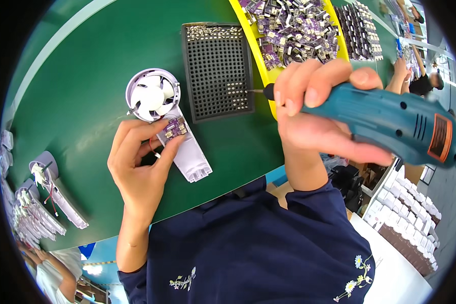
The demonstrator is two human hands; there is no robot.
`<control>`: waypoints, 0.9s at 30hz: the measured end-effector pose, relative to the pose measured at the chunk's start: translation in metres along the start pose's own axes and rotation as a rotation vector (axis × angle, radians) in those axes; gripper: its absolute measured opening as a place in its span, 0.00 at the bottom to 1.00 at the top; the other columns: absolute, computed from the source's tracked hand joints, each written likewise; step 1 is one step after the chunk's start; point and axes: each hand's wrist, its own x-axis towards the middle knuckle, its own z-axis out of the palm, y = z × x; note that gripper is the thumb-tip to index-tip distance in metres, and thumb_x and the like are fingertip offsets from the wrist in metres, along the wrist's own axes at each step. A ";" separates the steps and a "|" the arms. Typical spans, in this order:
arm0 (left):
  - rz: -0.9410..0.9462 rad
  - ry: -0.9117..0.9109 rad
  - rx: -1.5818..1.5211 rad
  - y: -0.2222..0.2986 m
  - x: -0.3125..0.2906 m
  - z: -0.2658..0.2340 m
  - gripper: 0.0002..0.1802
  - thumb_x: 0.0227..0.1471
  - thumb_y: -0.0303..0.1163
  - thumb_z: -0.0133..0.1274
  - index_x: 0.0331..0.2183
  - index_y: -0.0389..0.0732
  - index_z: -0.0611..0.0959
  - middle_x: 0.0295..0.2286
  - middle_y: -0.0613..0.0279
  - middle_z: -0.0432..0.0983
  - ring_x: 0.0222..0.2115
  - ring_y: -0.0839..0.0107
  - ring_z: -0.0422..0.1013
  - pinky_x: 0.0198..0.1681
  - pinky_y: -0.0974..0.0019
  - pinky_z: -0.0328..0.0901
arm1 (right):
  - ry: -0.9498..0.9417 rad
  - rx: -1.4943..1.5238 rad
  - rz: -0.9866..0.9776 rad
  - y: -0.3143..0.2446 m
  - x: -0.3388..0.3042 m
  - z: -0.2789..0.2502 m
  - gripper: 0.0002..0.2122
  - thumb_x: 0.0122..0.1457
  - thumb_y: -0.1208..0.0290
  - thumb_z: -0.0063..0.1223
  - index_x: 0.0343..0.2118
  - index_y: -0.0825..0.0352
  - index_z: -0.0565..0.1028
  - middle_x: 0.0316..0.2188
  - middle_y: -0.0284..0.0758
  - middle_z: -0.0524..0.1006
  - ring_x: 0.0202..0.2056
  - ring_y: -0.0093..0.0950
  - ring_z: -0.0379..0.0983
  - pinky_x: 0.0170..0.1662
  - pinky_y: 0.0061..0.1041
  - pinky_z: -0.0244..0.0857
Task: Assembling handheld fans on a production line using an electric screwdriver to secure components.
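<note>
My left hand (142, 152) pinches a small purple circuit board (175, 128) between thumb and fingers, against the handle of a pale lilac fan housing (193, 161). White fan blades (152, 96) fill the round head of that housing, and a thin wire with a white plug hangs by my fingers. In my right hand (314, 101) is a teal electric screwdriver (390, 114), held level with its bit pointing left. The bit tip reaches the right part of a black screw tray (215, 71), near small silver screws (236, 89) standing in its holes.
A yellow bin (258, 45) heaped with purple circuit boards (299, 30) stands beyond the tray. More boards sit in rows at the far right. Several lilac fan housings (61, 197) with wires lie at the left. Other people's arms show at both sides. White boxes (405, 202) are stacked at right.
</note>
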 end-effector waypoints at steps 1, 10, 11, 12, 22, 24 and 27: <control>0.019 0.006 0.045 0.002 -0.001 0.000 0.16 0.42 0.16 0.68 0.36 0.30 0.83 0.35 0.59 0.74 0.35 0.73 0.77 0.38 0.73 0.77 | 0.028 0.032 0.017 -0.001 0.003 0.000 0.45 0.49 0.19 0.38 0.54 0.60 0.66 0.29 0.34 0.70 0.19 0.27 0.66 0.21 0.29 0.63; 0.183 0.055 0.346 0.009 -0.002 0.005 0.18 0.39 0.23 0.71 0.36 0.37 0.84 0.32 0.61 0.74 0.26 0.70 0.73 0.28 0.67 0.68 | 0.016 0.235 0.122 -0.031 0.021 0.039 0.38 0.54 0.27 0.48 0.53 0.59 0.66 0.33 0.33 0.70 0.24 0.26 0.67 0.27 0.29 0.63; 0.203 0.060 0.350 0.009 -0.002 0.005 0.18 0.39 0.23 0.71 0.37 0.38 0.85 0.34 0.62 0.73 0.27 0.70 0.73 0.28 0.66 0.68 | -0.002 0.230 0.101 -0.028 0.020 0.047 0.39 0.54 0.27 0.48 0.54 0.59 0.65 0.33 0.33 0.70 0.23 0.26 0.66 0.27 0.29 0.63; 0.204 0.065 0.357 0.010 -0.001 0.004 0.18 0.39 0.23 0.71 0.37 0.38 0.85 0.34 0.62 0.73 0.27 0.70 0.73 0.28 0.66 0.68 | -0.020 0.223 0.081 -0.025 0.019 0.054 0.39 0.54 0.27 0.47 0.54 0.59 0.65 0.33 0.33 0.70 0.23 0.26 0.66 0.27 0.30 0.63; 0.231 0.015 0.252 0.004 -0.001 -0.002 0.21 0.35 0.24 0.71 0.37 0.45 0.86 0.44 0.58 0.67 0.44 0.59 0.67 0.43 0.60 0.66 | -0.184 0.235 0.116 0.001 0.017 0.063 0.44 0.50 0.22 0.44 0.60 0.56 0.64 0.33 0.33 0.70 0.23 0.28 0.66 0.24 0.31 0.66; 0.213 0.019 0.228 0.001 -0.003 -0.003 0.19 0.37 0.26 0.71 0.36 0.47 0.87 0.47 0.59 0.66 0.46 0.59 0.66 0.45 0.59 0.64 | -0.186 0.240 0.127 0.001 0.018 0.065 0.45 0.50 0.22 0.44 0.60 0.56 0.64 0.33 0.33 0.70 0.23 0.28 0.66 0.24 0.31 0.66; 0.248 0.009 0.190 -0.003 -0.001 -0.004 0.14 0.38 0.26 0.70 0.32 0.48 0.88 0.48 0.58 0.67 0.47 0.60 0.67 0.45 0.62 0.63 | -0.183 0.223 0.154 0.001 0.018 0.069 0.45 0.49 0.21 0.43 0.60 0.56 0.65 0.33 0.33 0.70 0.23 0.28 0.66 0.25 0.31 0.65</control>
